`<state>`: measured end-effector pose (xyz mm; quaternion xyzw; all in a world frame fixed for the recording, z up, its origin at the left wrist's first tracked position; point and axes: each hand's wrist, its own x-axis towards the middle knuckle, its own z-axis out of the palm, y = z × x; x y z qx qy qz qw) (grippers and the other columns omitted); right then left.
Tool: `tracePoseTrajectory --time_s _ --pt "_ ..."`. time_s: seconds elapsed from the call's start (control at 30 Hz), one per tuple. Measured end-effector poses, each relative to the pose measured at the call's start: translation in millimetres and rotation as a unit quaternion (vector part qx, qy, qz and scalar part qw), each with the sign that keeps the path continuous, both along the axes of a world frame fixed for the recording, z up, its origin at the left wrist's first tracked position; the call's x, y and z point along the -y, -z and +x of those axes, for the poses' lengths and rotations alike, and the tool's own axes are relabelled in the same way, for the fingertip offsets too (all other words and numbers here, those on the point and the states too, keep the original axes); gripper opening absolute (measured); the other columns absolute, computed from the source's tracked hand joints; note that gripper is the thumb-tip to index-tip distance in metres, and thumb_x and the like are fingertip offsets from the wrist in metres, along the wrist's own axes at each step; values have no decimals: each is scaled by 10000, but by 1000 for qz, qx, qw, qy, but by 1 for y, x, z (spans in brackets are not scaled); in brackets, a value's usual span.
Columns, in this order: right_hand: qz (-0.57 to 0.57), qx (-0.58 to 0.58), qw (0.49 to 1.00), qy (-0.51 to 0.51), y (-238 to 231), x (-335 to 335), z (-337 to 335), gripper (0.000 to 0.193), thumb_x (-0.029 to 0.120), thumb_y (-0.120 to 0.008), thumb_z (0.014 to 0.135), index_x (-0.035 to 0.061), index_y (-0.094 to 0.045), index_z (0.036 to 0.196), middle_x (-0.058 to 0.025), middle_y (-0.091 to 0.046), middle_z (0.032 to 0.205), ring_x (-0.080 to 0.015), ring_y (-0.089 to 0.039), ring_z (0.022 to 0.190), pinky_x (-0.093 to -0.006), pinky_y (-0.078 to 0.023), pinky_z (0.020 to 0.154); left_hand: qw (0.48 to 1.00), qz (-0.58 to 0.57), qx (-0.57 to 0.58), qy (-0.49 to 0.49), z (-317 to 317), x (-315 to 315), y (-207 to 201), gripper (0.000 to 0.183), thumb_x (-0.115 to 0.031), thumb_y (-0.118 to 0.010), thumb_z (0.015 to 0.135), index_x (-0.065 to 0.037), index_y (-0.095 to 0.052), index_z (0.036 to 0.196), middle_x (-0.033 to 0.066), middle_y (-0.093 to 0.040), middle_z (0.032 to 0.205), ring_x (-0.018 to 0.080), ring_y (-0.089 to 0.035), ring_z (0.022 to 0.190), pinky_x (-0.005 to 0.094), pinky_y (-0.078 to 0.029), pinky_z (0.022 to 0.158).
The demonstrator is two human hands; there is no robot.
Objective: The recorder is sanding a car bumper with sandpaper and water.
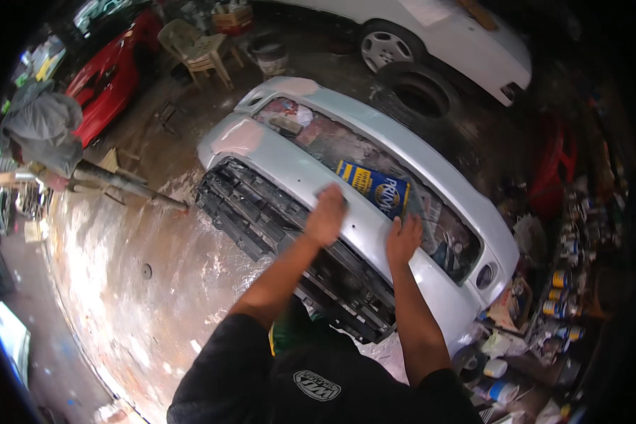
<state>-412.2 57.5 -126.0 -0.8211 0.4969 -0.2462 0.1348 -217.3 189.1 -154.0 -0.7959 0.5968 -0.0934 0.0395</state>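
Observation:
A silver-grey car bumper (298,179) lies in front of me, with pinkish patches on its far left end. My left hand (325,218) presses on its near bar, the fingers drawn together and blurred. A dark edge shows by those fingers, but what they hold is too smeared to name. Further right, my right hand (403,242) rests on the same bar with its fingers stretched out and apart. Just beyond the hands, a blue and yellow printed bag (378,185) shows in the bumper's long opening. A black plastic grille piece (251,205) sits along the near side.
A loose tire (418,95) lies behind the bumper, near a white car (431,35). A plastic chair (194,48), a bucket (270,58) and a red car (113,78) stand at the far left. Several cans (557,293) and bottles clutter the right side.

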Motion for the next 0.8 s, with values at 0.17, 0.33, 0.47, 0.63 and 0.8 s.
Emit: tracePoseTrajectory --time_s 0.17,0.33,0.47,0.63,0.8 --pt "-14 -67 996 -56 -1 -33 57 491 408 -497 1035 35 -584 1342 -225 -469 1487 -400 -438 1371 -572 -315 1106 950 -178 -137 -215 210 -83 21 616 -344 -420 1051 143 -426 1428 387 -344 1517 532 -321 1425 572 -248 1198" --pt "-46 -149 988 -11 1 -20 24 497 416 -487 1036 35 -587 1338 -227 -486 1479 -407 -468 1346 -580 -339 1085 934 -187 -220 -210 63 -30 -5 684 -397 -454 1040 124 -376 1477 366 -311 1545 503 -255 1468 559 -202 1225" --pt "-46 -133 990 -24 -6 -18 31 488 409 -493 1031 41 -586 1338 -233 -499 1464 -418 -481 1330 -580 -366 1066 904 -274 -253 -208 128 -62 3 682 -347 -520 1016 168 -380 1440 375 -323 1538 490 -306 1454 529 -209 1228" --pt "-52 -137 988 -43 -5 -28 62 461 367 -494 1029 39 -580 1342 -243 -503 1450 -437 -482 1321 -568 -370 1074 880 -221 -254 -334 328 -121 20 727 -441 -340 1065 153 -345 1484 349 -307 1570 450 -257 1495 499 -157 1249" --pt "-49 -154 986 -48 -4 -24 57 464 339 -489 1033 7 -570 1346 -265 -494 1454 -452 -461 1339 -530 -363 1099 941 -186 -40 -279 254 -112 59 589 -274 -422 1050 171 -397 1435 376 -353 1524 496 -310 1456 567 -204 1222"
